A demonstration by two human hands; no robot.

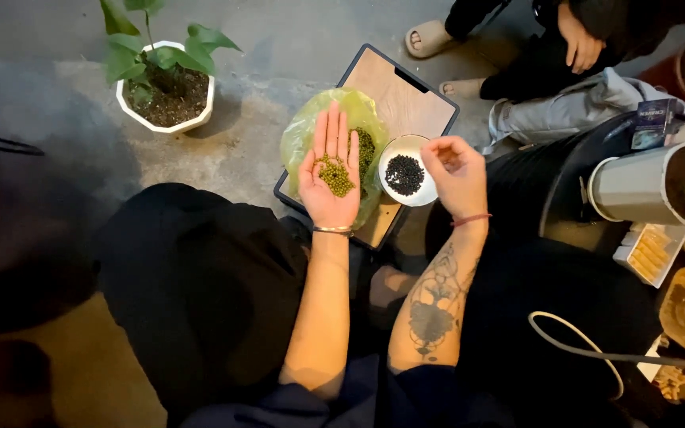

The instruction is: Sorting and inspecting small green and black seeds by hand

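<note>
Cupping green beans [334, 176] in flat-open left hand [331, 178] | right hand [457, 170] pinched shut, content unclear, just right of black-bean bowl [406, 170] | bowl between hands, right nearer

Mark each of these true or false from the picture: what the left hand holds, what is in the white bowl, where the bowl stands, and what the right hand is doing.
1. The left hand lies open, palm up, with green beans on it. True.
2. The white bowl holds green beans. False: its beans are dark, nearly black.
3. The bowl stands on the wooden tray. True.
4. The right hand grips the potted plant. False: it hovers beside the bowl, fingers curled; the plant stands apart on the floor.
</note>
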